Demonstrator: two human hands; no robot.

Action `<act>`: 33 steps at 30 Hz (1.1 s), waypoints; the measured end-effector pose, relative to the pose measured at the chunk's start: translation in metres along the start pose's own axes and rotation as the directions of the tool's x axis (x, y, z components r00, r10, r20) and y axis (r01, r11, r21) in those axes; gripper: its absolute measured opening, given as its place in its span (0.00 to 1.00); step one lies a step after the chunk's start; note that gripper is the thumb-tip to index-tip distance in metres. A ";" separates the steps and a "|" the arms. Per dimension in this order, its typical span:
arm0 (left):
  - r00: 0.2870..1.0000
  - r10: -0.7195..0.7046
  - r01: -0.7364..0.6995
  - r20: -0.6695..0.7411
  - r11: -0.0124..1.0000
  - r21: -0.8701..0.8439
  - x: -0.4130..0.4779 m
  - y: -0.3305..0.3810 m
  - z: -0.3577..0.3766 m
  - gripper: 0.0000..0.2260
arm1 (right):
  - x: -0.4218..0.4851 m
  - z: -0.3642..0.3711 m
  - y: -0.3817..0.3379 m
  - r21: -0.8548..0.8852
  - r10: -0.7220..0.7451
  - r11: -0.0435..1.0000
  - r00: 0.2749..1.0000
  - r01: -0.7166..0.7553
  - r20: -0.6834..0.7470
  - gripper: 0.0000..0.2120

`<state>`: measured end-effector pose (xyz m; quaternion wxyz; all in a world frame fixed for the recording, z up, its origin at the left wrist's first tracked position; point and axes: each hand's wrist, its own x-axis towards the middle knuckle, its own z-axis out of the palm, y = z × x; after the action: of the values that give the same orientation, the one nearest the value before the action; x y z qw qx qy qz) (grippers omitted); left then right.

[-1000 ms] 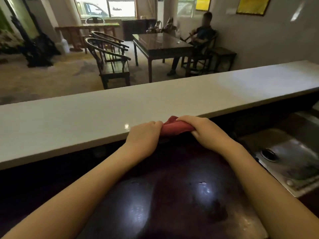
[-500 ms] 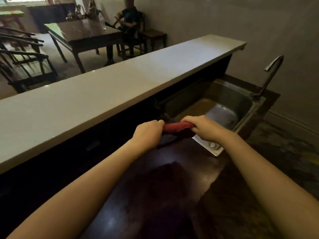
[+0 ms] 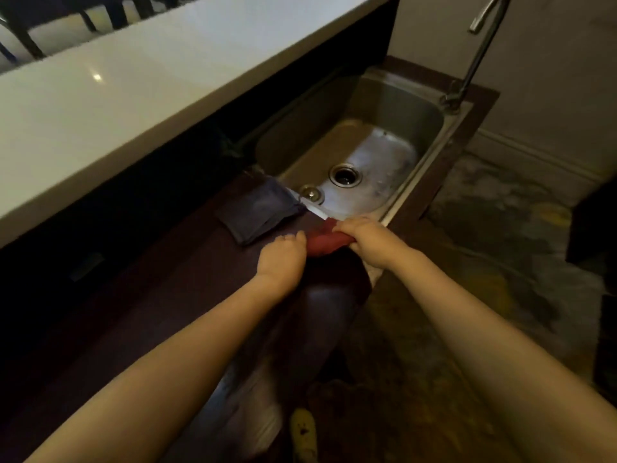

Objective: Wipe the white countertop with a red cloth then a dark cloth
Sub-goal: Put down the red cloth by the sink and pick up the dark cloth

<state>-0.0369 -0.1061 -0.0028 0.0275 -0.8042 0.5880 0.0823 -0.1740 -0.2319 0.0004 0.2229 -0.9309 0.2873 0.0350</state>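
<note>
The red cloth (image 3: 325,241) is rolled into a short bundle and held between both hands over the dark lower counter, close to the sink's near edge. My left hand (image 3: 282,259) grips its left end and my right hand (image 3: 369,240) grips its right end. A folded dark cloth (image 3: 258,213) lies flat on the dark counter just left of the hands, touching the sink rim. The long white countertop (image 3: 133,81) runs across the upper left, raised above the lower counter.
A steel sink (image 3: 394,105) with a drain sits beyond the hands, its curved tap (image 3: 480,38) at the far right corner. The dark lower counter (image 3: 160,312) ends at my right; stained floor (image 3: 500,245) lies beyond. A dark cabinet edge (image 3: 594,228) stands far right.
The view has swung right and down from the white countertop toward the sink. Both hands, still gripping the rolled red cloth, have moved off the white top to the sink's near edge.
</note>
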 end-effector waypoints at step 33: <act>0.973 -0.229 0.230 0.033 0.949 -0.217 0.041 -0.104 0.023 0.35 | 0.133 0.030 -0.063 -0.242 -0.075 0.965 0.992 0.097 0.099 0.30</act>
<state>0.0716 -0.1095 -0.0374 -0.0497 -0.8649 0.4777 0.1460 -0.0268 -0.2409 -0.0274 0.1194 -0.9604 0.2298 0.1023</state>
